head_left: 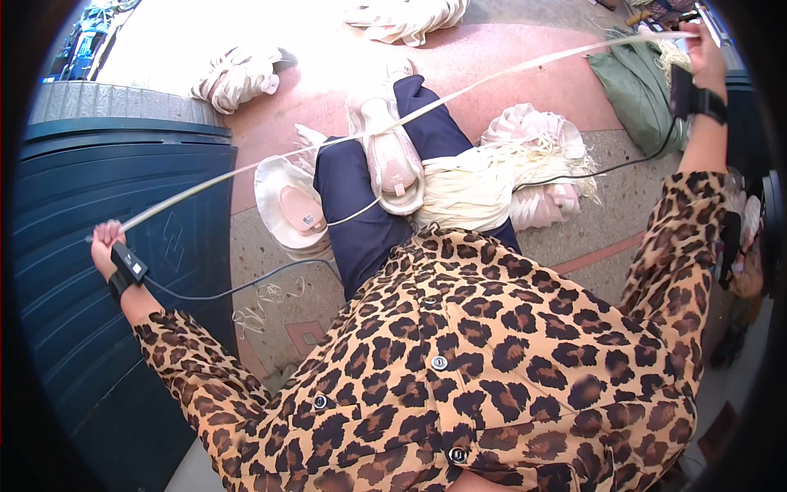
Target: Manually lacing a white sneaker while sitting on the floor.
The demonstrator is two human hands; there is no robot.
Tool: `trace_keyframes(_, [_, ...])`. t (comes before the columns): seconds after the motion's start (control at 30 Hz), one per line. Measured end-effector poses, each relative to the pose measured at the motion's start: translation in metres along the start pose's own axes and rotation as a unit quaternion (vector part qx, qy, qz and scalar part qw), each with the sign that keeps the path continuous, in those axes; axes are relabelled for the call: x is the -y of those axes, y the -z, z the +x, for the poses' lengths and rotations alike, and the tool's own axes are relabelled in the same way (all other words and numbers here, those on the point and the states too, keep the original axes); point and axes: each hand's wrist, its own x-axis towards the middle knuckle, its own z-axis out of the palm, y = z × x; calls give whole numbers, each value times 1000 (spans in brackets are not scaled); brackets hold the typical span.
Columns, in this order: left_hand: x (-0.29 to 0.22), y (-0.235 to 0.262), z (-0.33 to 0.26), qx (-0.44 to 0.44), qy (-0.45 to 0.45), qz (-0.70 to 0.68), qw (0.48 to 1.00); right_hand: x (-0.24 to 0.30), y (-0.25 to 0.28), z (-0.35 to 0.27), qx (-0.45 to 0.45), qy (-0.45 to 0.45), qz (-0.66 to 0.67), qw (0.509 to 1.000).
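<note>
Leopard shirt (459, 369) fills the lower frame, dark legs (369, 205) beyond. Left hand (105, 243), mid-left, grips closed on one end of a cream strap (393, 123); right hand (703, 45), upper right, pinches the other. Strap runs taut across the frame, over pale shoes (393, 160) and a fibre bundle (475, 184) on the lap. Judgement: keep tension even, arms wide, strap untwisted.

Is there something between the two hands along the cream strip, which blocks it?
Nothing visible blocks it. The cream strip runs taut from the left hand to the right hand, passing above the sandals and the lap without snagging.
</note>
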Motion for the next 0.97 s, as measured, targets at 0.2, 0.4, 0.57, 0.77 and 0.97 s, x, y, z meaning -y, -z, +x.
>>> trace_keyframes(0.2, [126, -8, -37, 57, 353, 57, 932, -120, -124, -234, 365, -24, -273, 890])
trace_keyframes(0.4, [299, -170, -161, 235, 272, 365, 859, -200, -184, -386, 562, 62, -304, 767])
trace_keyframes(0.57, [346, -196, -194, 319, -49, 588, 742, -212, -209, -412, 487, 176, -485, 705])
trace_keyframes(0.77, [362, -199, -193, 312, -208, 695, 614, -216, -215, -415, 447, 160, -543, 692])
trace_keyframes(0.97, [370, -203, -187, 279, -194, 723, 601, -215, -221, -412, 473, 139, -547, 676])
